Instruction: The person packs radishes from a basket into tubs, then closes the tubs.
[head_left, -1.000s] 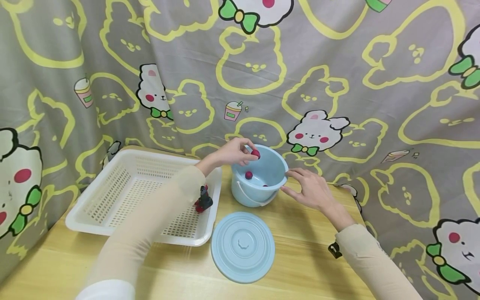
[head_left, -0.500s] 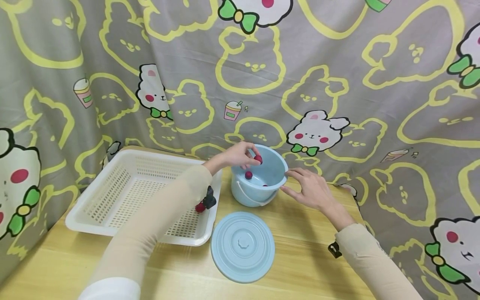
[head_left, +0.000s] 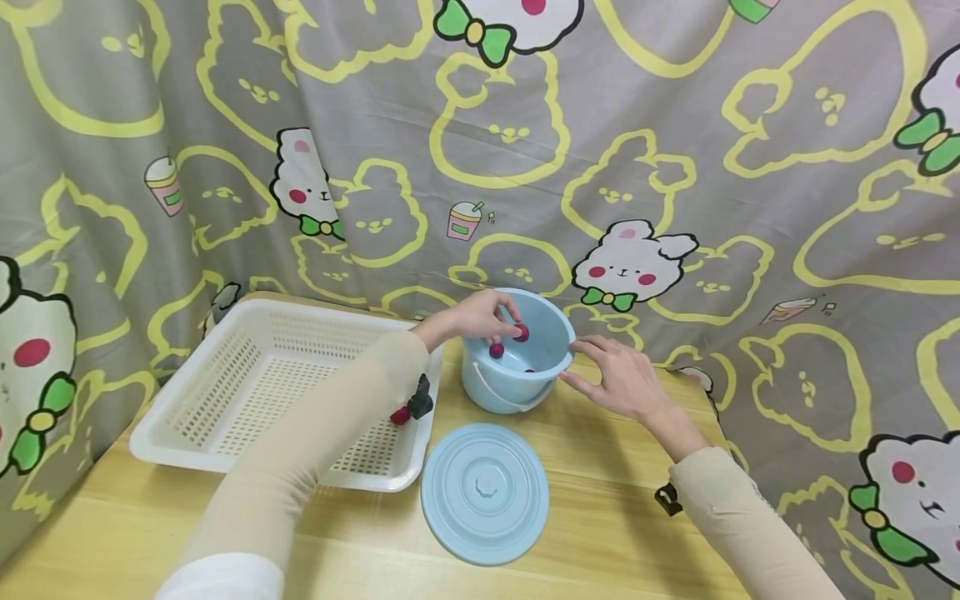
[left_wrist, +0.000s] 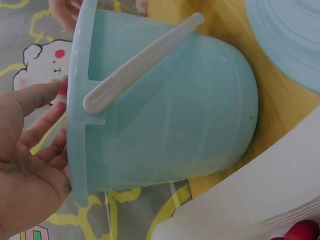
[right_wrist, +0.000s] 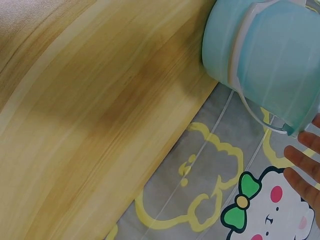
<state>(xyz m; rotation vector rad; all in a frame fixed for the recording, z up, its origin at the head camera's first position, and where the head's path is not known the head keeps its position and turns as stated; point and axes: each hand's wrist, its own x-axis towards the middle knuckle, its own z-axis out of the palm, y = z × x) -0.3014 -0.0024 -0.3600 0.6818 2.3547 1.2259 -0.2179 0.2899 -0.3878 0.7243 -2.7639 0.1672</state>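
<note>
The left hand (head_left: 472,317) was positioned over the near-left rim of the light-blue bucket (head_left: 491,392), fingertips curled around a small red ball (head_left: 521,332) and pinching it just inside the bucket mouth. The ball lay directly below the fingertips and above the bucket floor — the governing relation was vertical, with the bucket's open axis upright and the held ball within its rim line. A second red ball (head_left: 497,351) rested on the bucket floor, slightly lower and to the left of the held one; a further red speck showed beside it, too small to identify. The right hand (head_left: 615,379) rested against the bucket's right outer wall with fingers extended and relaxed, gripping nothing. The left hand was therefore the nearer to the ball — the right only steadied the vessel. The bucket lid (head_left: 485,492) lay flat on the wooden table (head_left: 600,517), in front of the bucket. A white basket (head_left: 225,367) stood to the left, holding another red ball (head_left: 400,415).
</note>
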